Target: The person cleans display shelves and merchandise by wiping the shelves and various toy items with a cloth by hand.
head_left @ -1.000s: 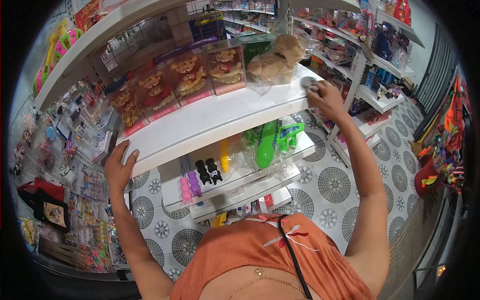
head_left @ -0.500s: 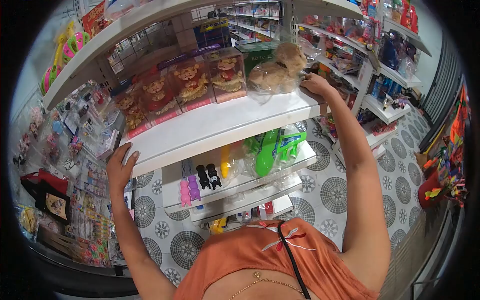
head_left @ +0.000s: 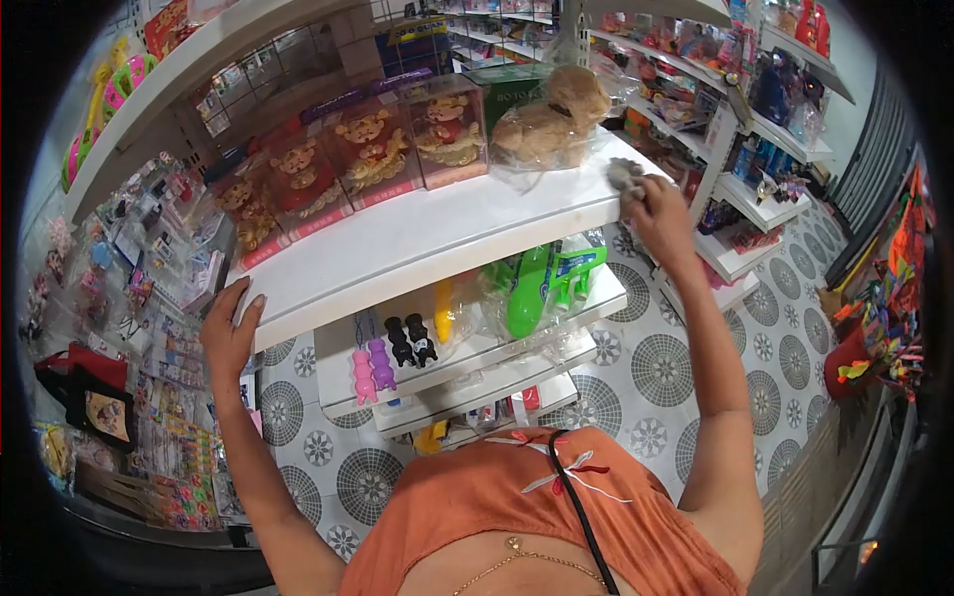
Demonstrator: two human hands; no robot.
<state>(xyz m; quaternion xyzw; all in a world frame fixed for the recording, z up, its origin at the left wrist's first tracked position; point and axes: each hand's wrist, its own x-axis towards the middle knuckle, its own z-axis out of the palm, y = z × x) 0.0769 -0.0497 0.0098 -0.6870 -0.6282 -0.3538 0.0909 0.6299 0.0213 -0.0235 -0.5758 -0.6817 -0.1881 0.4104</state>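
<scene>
My right hand (head_left: 661, 214) is closed on a crumpled grey cloth (head_left: 624, 177) at the right end of the white shelf (head_left: 457, 230). The cloth is slightly blurred. Just behind it a tan plush dog (head_left: 547, 134) sits in clear plastic wrap. At the shelf's left front corner rests my left hand (head_left: 231, 328), thumb and fingers apart, holding no loose object. Boxed red and gold figurines (head_left: 373, 149) stand in a row along the back of the shelf.
On the shelf below lie a green toy plane (head_left: 532, 290), a yellow toy (head_left: 443, 310) and small pink, purple and black figures (head_left: 376, 368). Packaged goods (head_left: 159, 397) hang on the left. Stocked shelves (head_left: 755, 199) and a red bucket (head_left: 845, 366) stand to the right.
My right hand has come forward from beside the plush dog to the shelf's right front edge, and the grey cloth now shows. The view has shifted slightly; my left hand stays at its corner.
</scene>
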